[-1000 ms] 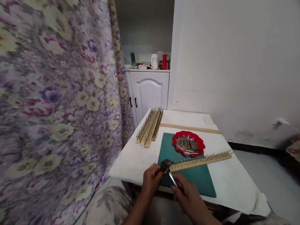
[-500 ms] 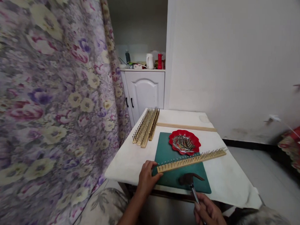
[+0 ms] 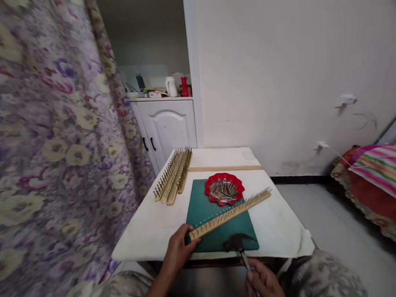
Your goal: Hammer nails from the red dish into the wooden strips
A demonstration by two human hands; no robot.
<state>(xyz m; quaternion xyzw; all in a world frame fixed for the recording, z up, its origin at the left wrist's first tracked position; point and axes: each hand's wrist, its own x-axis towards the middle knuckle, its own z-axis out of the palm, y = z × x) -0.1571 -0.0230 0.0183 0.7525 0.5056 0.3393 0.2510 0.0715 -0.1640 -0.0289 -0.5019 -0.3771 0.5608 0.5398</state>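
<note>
My left hand point(image 3: 177, 251) grips the near end of a wooden strip point(image 3: 230, 214) studded with a row of upright nails. The strip lies slantwise across a green cutting mat point(image 3: 206, 209). My right hand point(image 3: 264, 285) is closed round the metal handle of a claw hammer point(image 3: 237, 244). Its dark head rests on the mat's near edge, just right of the strip's end. A red scalloped dish point(image 3: 212, 184) full of loose nails sits at the mat's far right corner, touching the strip.
The white table point(image 3: 149, 231) also bears three nailed strips point(image 3: 173, 174) at far left and a bare wooden strip point(image 3: 226, 168) along the back. A floral curtain point(image 3: 49, 139) hangs at left. Behind stand a white cabinet point(image 3: 166, 125) and the wall; striped bedding point(image 3: 375, 172) lies at right.
The hammer has come off the strip's near end and dropped right, onto the mat's near edge. My left hand has stayed on the strip's end. The view has swung rightward.
</note>
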